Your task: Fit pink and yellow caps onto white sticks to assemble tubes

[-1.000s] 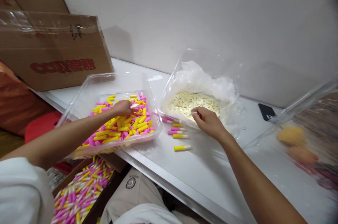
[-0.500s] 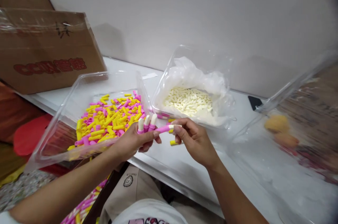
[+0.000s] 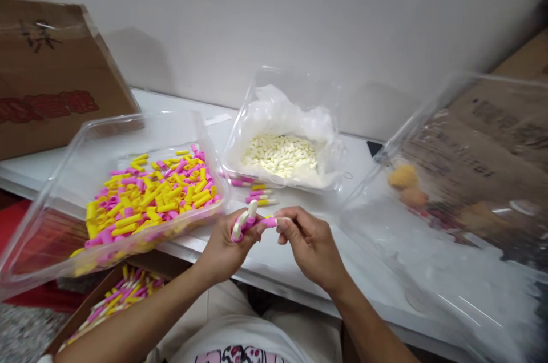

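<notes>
My left hand is closed around several pink tubes with rounded white sticks standing out of their tops. One more pink tube points sideways from its fingers toward my right hand. The right thumb and fingers pinch at the end of that tube, on a small white stick mostly hidden by the fingertips. Just beyond the hands, several pink and yellow tubes with white ends lie on the white table.
A clear bin of pink and yellow tubes stands left; a clear tub lined with plastic holds white sticks. Below left, a carton contains filled tubes. A cardboard box stands back left, a large clear container right.
The view has swung right, so the bins sit further left. Both hands are lower and nearer my body, and the white stick at the tube's end shows less between my right fingers.
</notes>
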Tool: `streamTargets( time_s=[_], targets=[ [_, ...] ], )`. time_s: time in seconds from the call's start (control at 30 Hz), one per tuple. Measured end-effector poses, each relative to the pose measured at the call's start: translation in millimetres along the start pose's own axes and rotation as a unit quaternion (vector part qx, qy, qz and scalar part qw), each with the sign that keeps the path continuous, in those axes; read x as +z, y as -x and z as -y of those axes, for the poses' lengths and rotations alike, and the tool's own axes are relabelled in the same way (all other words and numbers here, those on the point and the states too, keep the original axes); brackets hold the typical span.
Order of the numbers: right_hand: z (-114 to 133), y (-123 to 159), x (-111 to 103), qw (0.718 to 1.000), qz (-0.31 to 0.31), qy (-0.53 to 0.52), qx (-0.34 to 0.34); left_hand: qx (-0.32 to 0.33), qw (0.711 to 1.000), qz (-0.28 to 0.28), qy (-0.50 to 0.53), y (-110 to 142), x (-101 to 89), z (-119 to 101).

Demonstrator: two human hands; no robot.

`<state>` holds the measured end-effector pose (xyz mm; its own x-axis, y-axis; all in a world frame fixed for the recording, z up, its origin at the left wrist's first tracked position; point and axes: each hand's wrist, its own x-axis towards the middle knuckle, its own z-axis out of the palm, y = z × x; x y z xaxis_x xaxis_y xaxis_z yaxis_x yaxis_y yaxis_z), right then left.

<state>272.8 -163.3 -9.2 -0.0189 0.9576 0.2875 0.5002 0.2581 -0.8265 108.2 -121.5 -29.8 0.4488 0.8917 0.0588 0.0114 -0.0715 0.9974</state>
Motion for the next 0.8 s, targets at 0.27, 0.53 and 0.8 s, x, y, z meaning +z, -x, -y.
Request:
streamTargets(
  time_s=[0.27,0.53,0.8],
  targets=[
    [-21.7,21.6,-57.7,0.984,0.079,0.12,0.103,-0.074,0.992,-0.004,0.097,-10.6,0.0,33.1],
    [-65.4,23.9,-201.9,0.814,0.077,0.53,0.227,-0.134,0.974,-0.042,0.179,-4.5,-0.6,44.5],
    [-63.0,112.7,-213.1,0.716,0.023,0.649,0.258,-0.144,0.974,-0.04,0.173,-2.4,1.5,51.8]
  ],
)
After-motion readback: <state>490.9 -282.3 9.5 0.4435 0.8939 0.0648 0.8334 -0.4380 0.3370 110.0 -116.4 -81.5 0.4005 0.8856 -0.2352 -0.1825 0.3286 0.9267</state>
